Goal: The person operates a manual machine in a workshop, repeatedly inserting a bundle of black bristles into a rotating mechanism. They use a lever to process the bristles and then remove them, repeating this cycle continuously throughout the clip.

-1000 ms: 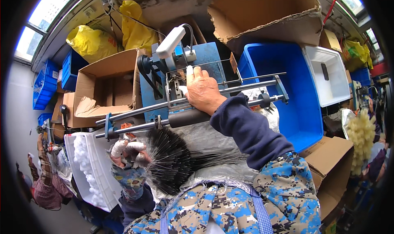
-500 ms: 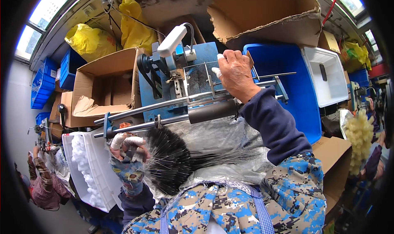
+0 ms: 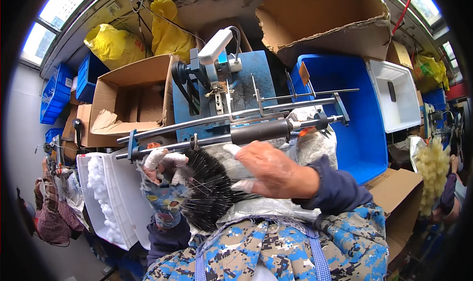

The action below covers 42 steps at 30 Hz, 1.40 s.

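Note:
A fanned bundle of thin wire stems with black bristles [image 3: 206,202] lies on a silvery sheet [image 3: 288,207] over my lap. My left hand [image 3: 165,167], with white-taped fingers and a patterned sleeve cover, is curled at the bundle's left edge. What its blurred fingers hold is hidden. Over the right side of the bundle is my right hand [image 3: 271,170], its taped thumb and forefinger spread apart and nothing seen between them. Just beyond both hands runs a metal rail frame [image 3: 177,145] with a dark roller [image 3: 260,132], in front of a blue machine [image 3: 251,74].
An open cardboard box [image 3: 129,96] stands left of the machine, a blue bin [image 3: 362,133] right of it. A white crate [image 3: 130,214] with white fluffy pieces is at lower left. Beyond the blue bin is a white tub [image 3: 401,106]. Other people work at both edges.
My right hand has left the machine's right side and come back toward me, over the bristle bundle. My left hand stays by the bundle's left edge.

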Each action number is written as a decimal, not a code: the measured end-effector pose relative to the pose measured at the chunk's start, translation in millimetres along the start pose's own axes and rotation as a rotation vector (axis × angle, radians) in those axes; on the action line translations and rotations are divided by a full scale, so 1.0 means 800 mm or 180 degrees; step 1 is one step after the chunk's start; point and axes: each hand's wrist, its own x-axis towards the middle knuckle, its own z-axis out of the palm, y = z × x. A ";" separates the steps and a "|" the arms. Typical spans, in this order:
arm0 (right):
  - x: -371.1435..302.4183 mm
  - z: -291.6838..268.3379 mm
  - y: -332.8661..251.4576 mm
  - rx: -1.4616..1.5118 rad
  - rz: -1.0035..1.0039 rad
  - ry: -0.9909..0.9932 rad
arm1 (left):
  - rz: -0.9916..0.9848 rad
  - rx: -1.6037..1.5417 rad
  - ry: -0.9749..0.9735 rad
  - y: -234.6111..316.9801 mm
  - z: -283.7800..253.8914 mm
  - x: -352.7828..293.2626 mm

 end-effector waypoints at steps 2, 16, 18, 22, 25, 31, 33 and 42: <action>0.023 0.054 -0.009 0.1156 0.0001 0.0389 | 0.0007 0.0454 -0.0175 0.010 0.012 -0.011; 0.060 -0.051 0.078 0.0159 0.0314 0.1594 | 0.0174 -0.0159 0.0534 0.011 -0.021 0.000; 0.076 -0.030 0.115 -0.1225 0.0864 0.0932 | 0.0004 -0.0334 0.0398 0.008 -0.016 0.004; 0.105 0.004 0.167 -0.2147 0.0912 0.0377 | 0.0052 -0.0403 0.0159 0.010 -0.004 -0.003; 0.111 0.011 0.170 -0.2294 0.1063 0.0132 | 0.0007 -0.0368 0.0332 0.006 -0.005 -0.002; 0.107 0.015 0.171 -0.2490 0.1094 0.0025 | -0.0147 -0.0388 0.0275 -0.001 -0.003 -0.001; 0.108 0.016 0.171 -0.2509 0.1014 0.0043 | -0.0142 -0.0367 0.0256 -0.001 0.000 -0.003; 0.107 0.017 0.172 -0.2522 0.0940 0.0139 | -0.0264 -0.0554 0.0196 -0.005 -0.003 -0.002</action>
